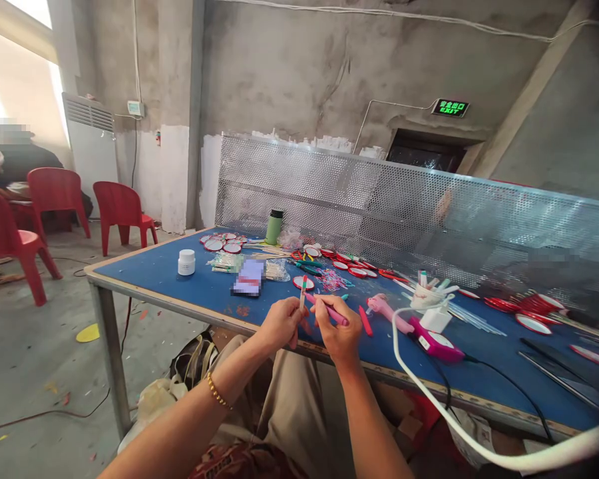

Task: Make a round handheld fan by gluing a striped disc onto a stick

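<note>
My left hand [279, 324] is closed on a thin striped stick [303, 291] that points up, held over the near edge of the blue table [160, 269]. My right hand [337, 330] grips a pink pen-like tool [327, 310], its tip close to the stick. Both hands meet in front of my lap. A gold bead bracelet [216, 391] is on my left wrist.
On the table lie a white jar [186, 262], a green bottle [274, 227], round red-rimmed discs [223, 243], a pink glue gun [389, 313], a pink device with white cable [434, 342] and sticks. A perforated metal screen [404, 206] backs it. Red chairs [122, 209] and a seated person stand left.
</note>
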Demonstrator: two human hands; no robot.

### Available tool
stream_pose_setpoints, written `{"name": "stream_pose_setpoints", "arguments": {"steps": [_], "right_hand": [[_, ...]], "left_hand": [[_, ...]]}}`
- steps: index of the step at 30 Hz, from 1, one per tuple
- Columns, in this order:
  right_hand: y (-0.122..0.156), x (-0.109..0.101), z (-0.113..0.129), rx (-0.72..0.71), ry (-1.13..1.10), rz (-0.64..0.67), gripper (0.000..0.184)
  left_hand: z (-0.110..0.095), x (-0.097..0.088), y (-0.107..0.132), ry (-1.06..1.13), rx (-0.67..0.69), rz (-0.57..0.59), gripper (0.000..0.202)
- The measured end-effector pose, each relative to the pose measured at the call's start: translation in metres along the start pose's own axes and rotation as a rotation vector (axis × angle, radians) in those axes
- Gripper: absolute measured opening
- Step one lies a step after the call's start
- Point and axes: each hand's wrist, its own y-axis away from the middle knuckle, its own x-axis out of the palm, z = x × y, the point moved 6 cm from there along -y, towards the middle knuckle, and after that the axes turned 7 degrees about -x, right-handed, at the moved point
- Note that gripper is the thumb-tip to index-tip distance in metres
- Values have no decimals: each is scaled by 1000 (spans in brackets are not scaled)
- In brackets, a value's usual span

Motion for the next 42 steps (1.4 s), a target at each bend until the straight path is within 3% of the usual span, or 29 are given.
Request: {"name": "stream_pose_setpoints", "arguments": {"steps": [32, 42], "right_hand": [[-3, -1, 6, -51, 37, -3, 16], [-1, -2, -1, 5, 0, -48, 15]], "left_hand": [[-2, 0, 1, 1, 4, 2, 30], [-1, 0, 1, 3, -17, -4, 25]]}}
